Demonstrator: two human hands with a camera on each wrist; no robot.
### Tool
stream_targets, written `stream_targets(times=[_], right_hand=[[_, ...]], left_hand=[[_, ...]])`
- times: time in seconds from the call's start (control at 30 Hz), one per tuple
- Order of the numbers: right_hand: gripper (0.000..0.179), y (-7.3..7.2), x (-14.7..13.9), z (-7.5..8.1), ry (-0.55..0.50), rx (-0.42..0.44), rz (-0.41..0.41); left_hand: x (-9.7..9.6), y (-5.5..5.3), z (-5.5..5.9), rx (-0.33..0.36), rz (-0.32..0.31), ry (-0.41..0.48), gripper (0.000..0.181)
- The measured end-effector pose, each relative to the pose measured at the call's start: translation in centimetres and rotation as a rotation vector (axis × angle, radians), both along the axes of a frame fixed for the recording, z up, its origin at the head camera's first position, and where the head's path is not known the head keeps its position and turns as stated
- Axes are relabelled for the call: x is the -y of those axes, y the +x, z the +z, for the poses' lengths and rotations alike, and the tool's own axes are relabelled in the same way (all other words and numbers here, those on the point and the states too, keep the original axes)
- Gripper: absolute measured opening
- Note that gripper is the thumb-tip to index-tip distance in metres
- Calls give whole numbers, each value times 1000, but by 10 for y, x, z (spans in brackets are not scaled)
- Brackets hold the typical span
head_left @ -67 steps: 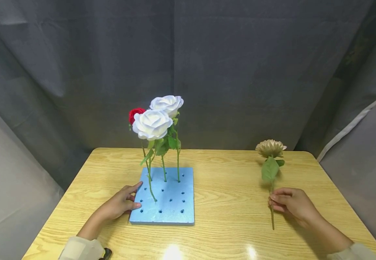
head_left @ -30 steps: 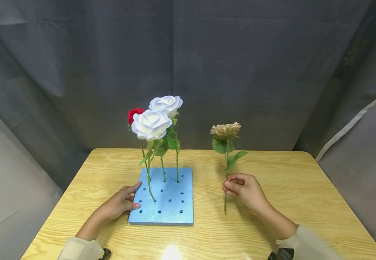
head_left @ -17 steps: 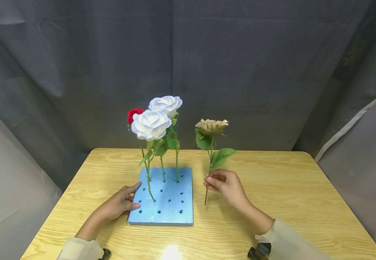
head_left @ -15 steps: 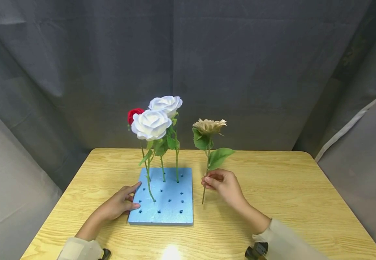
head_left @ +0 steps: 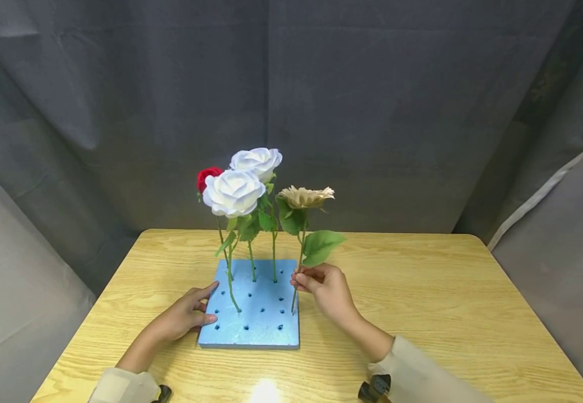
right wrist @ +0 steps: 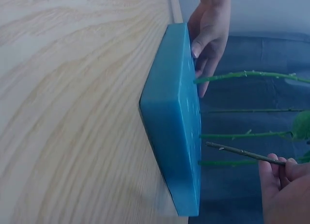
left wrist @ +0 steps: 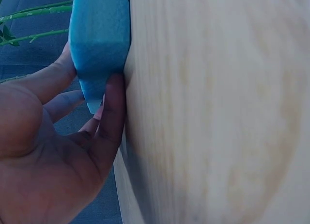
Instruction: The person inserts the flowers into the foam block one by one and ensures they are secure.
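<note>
A blue foam board (head_left: 266, 291) with small holes lies on the table. My left hand (head_left: 186, 316) grips its left edge, thumb on top and other fingers against the side, as the left wrist view shows. Between thumb and fingertips, my right hand (head_left: 327, 288) pinches the stem of a beige many-petalled artificial flower (head_left: 305, 197), held nearly upright over the board's right edge. In the right wrist view the stem's bare lower end (right wrist: 237, 150) points at the holed face, with a small gap between. A front white rose (head_left: 233, 193), a rear white rose (head_left: 257, 161) and a red rose (head_left: 208, 178) stand in the board.
The wooden table (head_left: 412, 291) stretches to the right of the board. Behind it hangs a dark grey curtain (head_left: 362, 112). Several green stems rise from the board's back and left, their leaves close to the beige flower's leaves.
My right hand has carried the beige flower leftward from the table's right side to above the board's right edge, its bloom now more upright. My left hand stays on the board.
</note>
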State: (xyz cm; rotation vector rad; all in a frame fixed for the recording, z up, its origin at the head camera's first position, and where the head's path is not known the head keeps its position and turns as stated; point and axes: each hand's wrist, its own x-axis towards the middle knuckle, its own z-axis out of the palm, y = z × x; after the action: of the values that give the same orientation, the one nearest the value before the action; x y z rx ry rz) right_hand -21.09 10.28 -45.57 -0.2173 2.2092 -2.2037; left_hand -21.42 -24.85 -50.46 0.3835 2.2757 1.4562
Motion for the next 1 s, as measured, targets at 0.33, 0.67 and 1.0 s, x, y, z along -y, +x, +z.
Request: stream_targets(times=[0.33,0.67,1.0], right_hand=[[13,3,15,-7,-25,-11,-5],[10,7,20,-12,4,-94,-3],[7,10,17,-24,106,-129,-6]], left_hand=[[1,0,-1,-3,-14,10,82],[-2,0,-2,9,-1,32,83],[-2,0,0,3,7,15,83]])
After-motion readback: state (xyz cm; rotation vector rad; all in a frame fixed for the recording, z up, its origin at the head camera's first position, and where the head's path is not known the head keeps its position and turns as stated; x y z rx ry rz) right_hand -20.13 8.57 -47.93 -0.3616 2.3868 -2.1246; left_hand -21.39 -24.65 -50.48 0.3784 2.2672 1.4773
